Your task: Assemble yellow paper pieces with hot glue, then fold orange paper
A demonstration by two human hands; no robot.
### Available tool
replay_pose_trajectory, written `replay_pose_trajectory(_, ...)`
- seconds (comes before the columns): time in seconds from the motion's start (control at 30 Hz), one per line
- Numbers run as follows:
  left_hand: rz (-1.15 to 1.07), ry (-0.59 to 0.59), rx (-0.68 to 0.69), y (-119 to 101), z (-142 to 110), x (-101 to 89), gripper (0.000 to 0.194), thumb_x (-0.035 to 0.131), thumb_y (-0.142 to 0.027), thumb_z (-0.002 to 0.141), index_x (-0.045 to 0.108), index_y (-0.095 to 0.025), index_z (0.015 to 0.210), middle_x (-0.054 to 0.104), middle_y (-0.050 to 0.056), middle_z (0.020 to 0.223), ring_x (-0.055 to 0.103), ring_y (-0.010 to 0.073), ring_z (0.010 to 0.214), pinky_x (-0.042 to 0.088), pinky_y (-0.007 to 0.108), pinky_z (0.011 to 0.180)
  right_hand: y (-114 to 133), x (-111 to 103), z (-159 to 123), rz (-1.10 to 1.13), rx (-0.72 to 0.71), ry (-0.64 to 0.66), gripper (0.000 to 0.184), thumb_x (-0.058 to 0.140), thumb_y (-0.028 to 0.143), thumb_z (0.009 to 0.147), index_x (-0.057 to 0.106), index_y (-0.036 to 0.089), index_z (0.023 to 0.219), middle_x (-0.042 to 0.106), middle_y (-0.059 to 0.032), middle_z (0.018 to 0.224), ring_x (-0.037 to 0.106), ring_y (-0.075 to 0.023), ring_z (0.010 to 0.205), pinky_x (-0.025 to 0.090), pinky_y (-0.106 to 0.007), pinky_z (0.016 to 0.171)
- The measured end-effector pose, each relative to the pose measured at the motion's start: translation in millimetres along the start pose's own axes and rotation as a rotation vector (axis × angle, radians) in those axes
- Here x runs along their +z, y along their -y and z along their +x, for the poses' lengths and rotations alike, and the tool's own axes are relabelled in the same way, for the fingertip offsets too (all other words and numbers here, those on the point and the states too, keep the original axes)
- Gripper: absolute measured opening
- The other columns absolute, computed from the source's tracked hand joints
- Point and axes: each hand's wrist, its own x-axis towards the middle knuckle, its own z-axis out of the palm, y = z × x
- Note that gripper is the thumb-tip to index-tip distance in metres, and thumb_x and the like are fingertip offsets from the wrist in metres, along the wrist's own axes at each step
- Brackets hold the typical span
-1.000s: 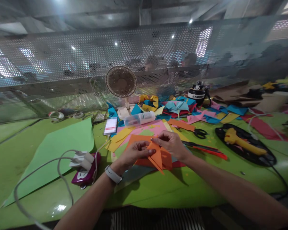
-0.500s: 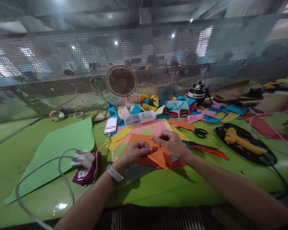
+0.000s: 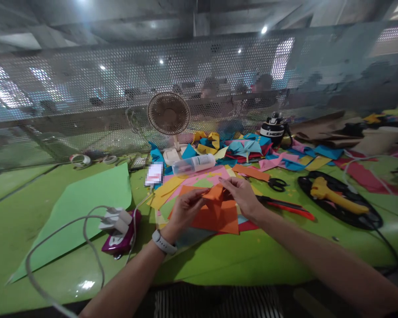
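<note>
Between my two hands is a small folded piece of orange paper (image 3: 215, 197), raised above the table. My left hand (image 3: 187, 206) pinches its left side between thumb and fingers; a pale watch is on that wrist. My right hand (image 3: 241, 196) pinches its upper right corner with the fingertips. Below it lies a flat orange sheet (image 3: 227, 221) on top of other coloured papers. To the right of my right hand are a red and black cutter-like tool (image 3: 290, 208) and black-handled scissors (image 3: 277, 184).
A yellow glue gun (image 3: 338, 196) rests on a black tray (image 3: 373, 218) at right. At left are a large green sheet (image 3: 86, 198) and a purple power strip (image 3: 119, 243) with cables. A clear bottle (image 3: 194, 164), a fan (image 3: 169, 113) and a paper heap (image 3: 243, 146) stand behind.
The folded orange paper has been lifted and turned more upright, showing a narrower shape. Both hands have shifted slightly, with the right fingertips now at its upper corner.
</note>
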Motion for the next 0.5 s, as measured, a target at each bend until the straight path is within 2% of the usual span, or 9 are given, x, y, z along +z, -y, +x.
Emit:
replay_pose_trajectory(0.07,-0.037,-0.055,-0.035,0.2,1.6,-0.7,0.021,0.07,-0.033,0.074,0.072,-0.015,0.085,0.069,0.004,0.078,0.061,0.0149,0.069,0.05,0.027,0.068,3.9,1.9,-2.0,0.024,-0.002,-0.018,0.038,0.067,0.053,0.07,0.057,0.017,0.067,0.058,0.002,0.061,0.056,-0.0112,0.05,0.048,-0.025,0.05)
replay_pose_trajectory(0.17,-0.141,-0.064,-0.123,0.9,3.7,-5.2,0.022,0.072,-0.036,0.073,0.072,-0.015,0.08,0.065,0.0,0.066,0.057,0.011,0.059,0.048,0.024,0.061,8.1,2.7,-3.7,0.095,-0.003,-0.023,0.034,0.072,0.044,0.068,0.055,0.02,0.085,0.061,0.0035,0.072,0.059,-0.0114,0.052,0.051,-0.026,0.051)
replay_pose_trajectory(0.27,-0.176,-0.007,-0.202,2.9,4.3,-7.4,0.023,0.074,-0.037,0.071,0.072,-0.015,0.078,0.063,-0.001,0.063,0.053,0.0082,0.055,0.046,0.022,0.058,4.9,2.0,-4.6,0.083,0.058,0.112,0.044,0.076,0.031,0.063,0.054,0.021,0.1,0.065,0.0019,0.081,0.062,-0.0123,0.059,0.05,-0.025,0.052)
replay_pose_trajectory(0.37,-0.195,0.042,-0.265,2.9,3.3,-5.1,0.027,0.076,-0.038,0.069,0.072,-0.015,0.082,0.066,0.001,0.069,0.057,0.0103,0.059,0.048,0.024,0.062,-2.2,1.8,-6.0,0.062,0.089,0.251,0.032,0.076,0.026,0.063,0.064,0.018,0.091,0.068,-0.0003,0.078,0.063,-0.0133,0.064,0.05,-0.025,0.058)
replay_pose_trajectory(0.5,-0.259,0.061,-0.292,-1.5,2.5,-2.8,0.027,0.077,-0.036,0.069,0.072,-0.015,0.085,0.067,0.002,0.074,0.058,0.0101,0.061,0.048,0.024,0.063,-3.4,3.0,-8.1,0.08,0.081,0.251,0.02,0.075,0.028,0.064,0.069,0.017,0.08,0.07,-0.0007,0.073,0.063,-0.0135,0.062,0.049,-0.026,0.061)
